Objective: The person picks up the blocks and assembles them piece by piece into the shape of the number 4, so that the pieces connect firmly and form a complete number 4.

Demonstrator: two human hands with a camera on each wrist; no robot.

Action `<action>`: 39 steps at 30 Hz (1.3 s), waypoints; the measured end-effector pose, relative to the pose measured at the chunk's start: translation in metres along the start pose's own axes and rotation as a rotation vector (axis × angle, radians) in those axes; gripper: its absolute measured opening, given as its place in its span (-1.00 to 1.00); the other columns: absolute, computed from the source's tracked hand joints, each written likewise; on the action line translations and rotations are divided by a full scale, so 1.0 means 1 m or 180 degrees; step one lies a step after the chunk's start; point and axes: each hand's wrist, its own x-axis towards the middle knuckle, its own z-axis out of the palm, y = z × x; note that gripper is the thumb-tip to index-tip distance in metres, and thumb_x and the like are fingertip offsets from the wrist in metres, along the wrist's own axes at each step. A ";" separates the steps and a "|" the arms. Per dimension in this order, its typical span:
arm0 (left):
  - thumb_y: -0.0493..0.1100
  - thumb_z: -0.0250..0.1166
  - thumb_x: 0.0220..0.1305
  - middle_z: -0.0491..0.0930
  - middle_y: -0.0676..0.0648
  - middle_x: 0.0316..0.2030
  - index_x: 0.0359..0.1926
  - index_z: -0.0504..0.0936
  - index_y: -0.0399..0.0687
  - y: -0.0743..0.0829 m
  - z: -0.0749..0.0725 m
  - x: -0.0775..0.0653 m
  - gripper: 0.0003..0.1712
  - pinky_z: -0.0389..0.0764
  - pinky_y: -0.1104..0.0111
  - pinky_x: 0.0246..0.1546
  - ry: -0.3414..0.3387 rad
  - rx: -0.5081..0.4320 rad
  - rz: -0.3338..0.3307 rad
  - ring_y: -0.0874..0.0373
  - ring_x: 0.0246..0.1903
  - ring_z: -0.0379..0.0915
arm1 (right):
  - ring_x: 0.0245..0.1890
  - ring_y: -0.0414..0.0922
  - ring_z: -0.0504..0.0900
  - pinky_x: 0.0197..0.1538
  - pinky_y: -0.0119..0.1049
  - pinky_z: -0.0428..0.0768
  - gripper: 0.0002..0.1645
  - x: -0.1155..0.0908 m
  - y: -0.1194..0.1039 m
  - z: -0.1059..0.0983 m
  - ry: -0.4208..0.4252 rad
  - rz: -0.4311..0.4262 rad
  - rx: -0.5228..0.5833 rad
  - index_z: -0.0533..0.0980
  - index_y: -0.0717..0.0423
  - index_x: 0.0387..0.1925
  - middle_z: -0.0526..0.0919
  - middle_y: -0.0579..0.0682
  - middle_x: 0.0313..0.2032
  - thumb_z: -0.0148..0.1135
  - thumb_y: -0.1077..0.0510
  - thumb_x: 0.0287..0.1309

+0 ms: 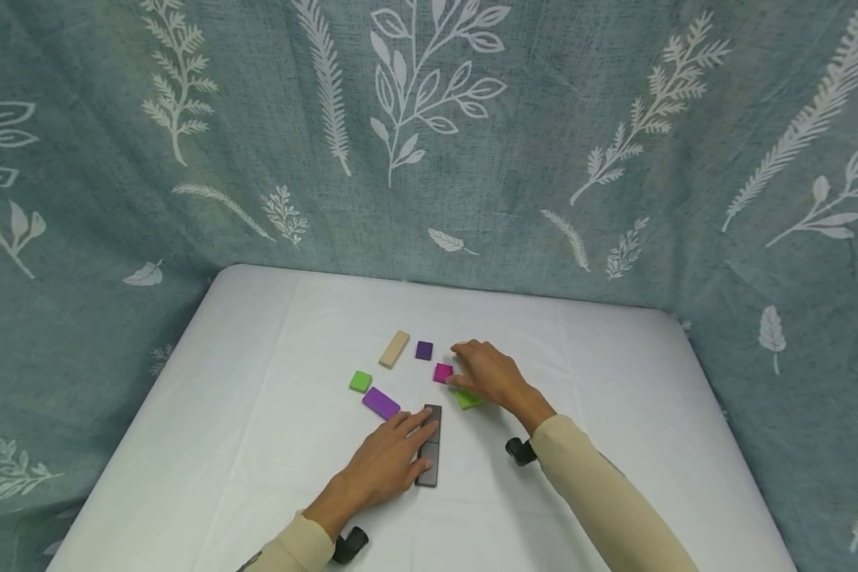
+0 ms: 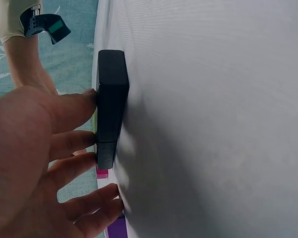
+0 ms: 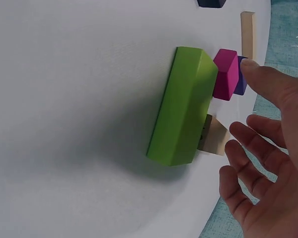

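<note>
My left hand (image 1: 382, 462) rests its thumb and fingertips on two dark grey blocks (image 1: 431, 451) lined up end to end on the table. In the left wrist view the fingertips touch the upper face of the dark blocks (image 2: 112, 109). Over the right side, my right hand (image 1: 492, 375) hovers with spread fingers and holds nothing. Beneath it lie a long light-green block (image 3: 184, 109), a magenta block (image 3: 225, 74) and a wooden block (image 3: 216, 136) with dark marks on one side. The right thumb is close to the magenta block and overlaps a dark purple block (image 1: 424, 350) in the wrist view.
Left of the dark blocks lie a purple block (image 1: 380, 403) and a small green block (image 1: 361, 381). A plain wooden block (image 1: 394, 349) lies farther back. The white-covered table (image 1: 293, 461) meets a leaf-patterned teal curtain (image 1: 415, 214) behind and at both sides.
</note>
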 end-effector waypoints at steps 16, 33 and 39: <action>0.12 0.22 0.46 0.28 -0.07 0.48 0.46 0.40 -0.02 0.002 -0.001 0.002 -0.34 0.39 0.12 0.34 0.0051 0.0024 0.0045 0.00 0.38 0.26 | 0.25 0.03 0.50 0.29 0.01 0.49 -0.37 0.006 0.000 0.012 -0.0006 -0.0008 0.0042 0.55 0.07 0.25 0.58 0.03 0.23 0.42 -0.11 0.23; 0.13 0.23 0.45 0.27 -0.06 0.48 0.46 0.40 -0.01 -0.001 -0.003 0.004 -0.33 0.39 0.13 0.34 0.0070 0.0059 0.0030 0.01 0.38 0.26 | 0.14 0.00 0.57 0.21 0.00 0.55 -0.43 0.011 -0.006 0.011 0.0064 -0.0033 0.0124 0.61 0.04 0.17 0.65 0.00 0.10 0.47 -0.09 0.18; 0.12 0.24 0.44 0.28 -0.06 0.48 0.45 0.41 -0.02 0.000 -0.003 0.001 -0.33 0.40 0.15 0.33 0.0105 0.0055 0.0057 0.03 0.38 0.26 | 0.19 0.05 0.56 0.21 0.04 0.55 -0.48 0.010 -0.009 0.014 0.0022 -0.0031 0.0054 0.65 0.04 0.11 0.63 0.06 0.17 0.50 -0.06 0.15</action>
